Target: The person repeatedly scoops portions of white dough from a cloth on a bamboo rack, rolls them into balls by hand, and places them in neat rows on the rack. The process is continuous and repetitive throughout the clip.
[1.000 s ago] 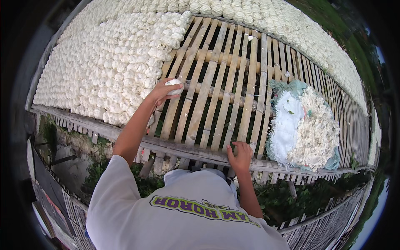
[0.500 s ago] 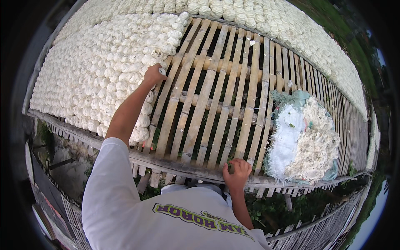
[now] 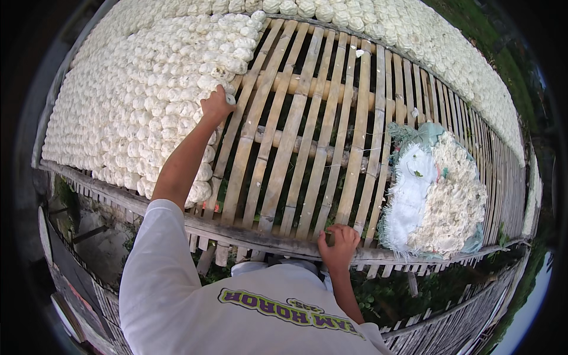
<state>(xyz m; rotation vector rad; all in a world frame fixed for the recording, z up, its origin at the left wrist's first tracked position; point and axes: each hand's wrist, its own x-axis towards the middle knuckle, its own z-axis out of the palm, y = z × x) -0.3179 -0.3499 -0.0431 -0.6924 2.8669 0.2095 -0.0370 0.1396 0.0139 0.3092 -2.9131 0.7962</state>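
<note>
Rows of rounded white lumps (image 3: pixel 136 100) cover the left side of a bamboo slat rack (image 3: pixel 290 136). My left hand (image 3: pixel 218 106) reaches out to the right edge of these rows, fingers bent round a white lump (image 3: pixel 230 99) that shows partly beside them; the rest of it is hidden. Close to my body, my right hand (image 3: pixel 339 245) is curled over the front edge rail (image 3: pixel 260 239) of the rack, thumb to the left of the bent fingers. To its right lies a heap of crumbly white mash (image 3: pixel 452 198) on a frayed white and green woven sack (image 3: pixel 408 195).
Another band of white lumps (image 3: pixel 408 41) runs along the far side beyond a dividing pole. Dark gaps separate the bare slats, with small white crumbs (image 3: pixel 359 53) on them. Plants and a lower slatted structure (image 3: pixel 449 325) show below the front rail.
The view has shifted slightly. My left hand stays at the edge of the rows, its index finger now raised a little. My right hand keeps its place on the rail.
</note>
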